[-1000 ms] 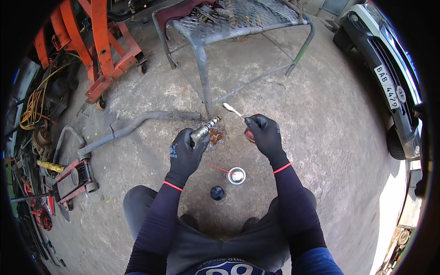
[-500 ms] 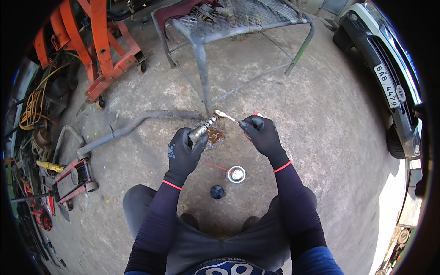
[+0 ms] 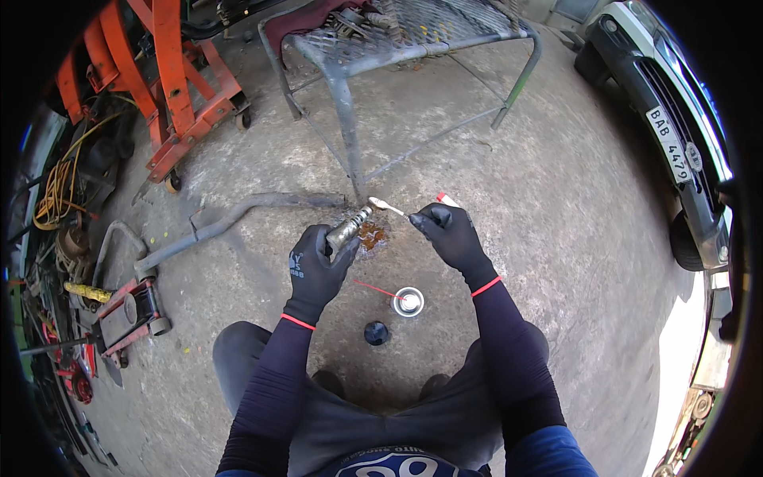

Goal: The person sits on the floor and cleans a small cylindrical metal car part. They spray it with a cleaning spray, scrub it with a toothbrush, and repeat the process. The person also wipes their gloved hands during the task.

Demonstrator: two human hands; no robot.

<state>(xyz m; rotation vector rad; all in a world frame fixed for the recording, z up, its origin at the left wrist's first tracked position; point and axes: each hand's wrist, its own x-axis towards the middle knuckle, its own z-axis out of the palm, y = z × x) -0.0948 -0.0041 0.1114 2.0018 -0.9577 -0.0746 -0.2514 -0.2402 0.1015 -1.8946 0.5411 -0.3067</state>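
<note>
In my gloved left hand, closed around its thicker end, is a metal cylindrical part with a ridged, narrower tip, tilted up and away to the right. My gloved right hand pinches a white toothbrush, its bristled head at the tip of the metal part. Behind the right hand shows a red and white piece; whether it is held or lies on the floor I cannot tell. Below the hands stands a spray can with a thin red straw, and a black cap sits beside it.
A brown wet patch marks the concrete under the hands. Ahead stands a metal mesh-topped table. On the left are a bent pipe, a floor jack and an orange hoist. A car is parked at right.
The toothbrush and right hand have shifted slightly to the left, with the brush head still at the metal part's tip. My left hand stays nearly in place.
</note>
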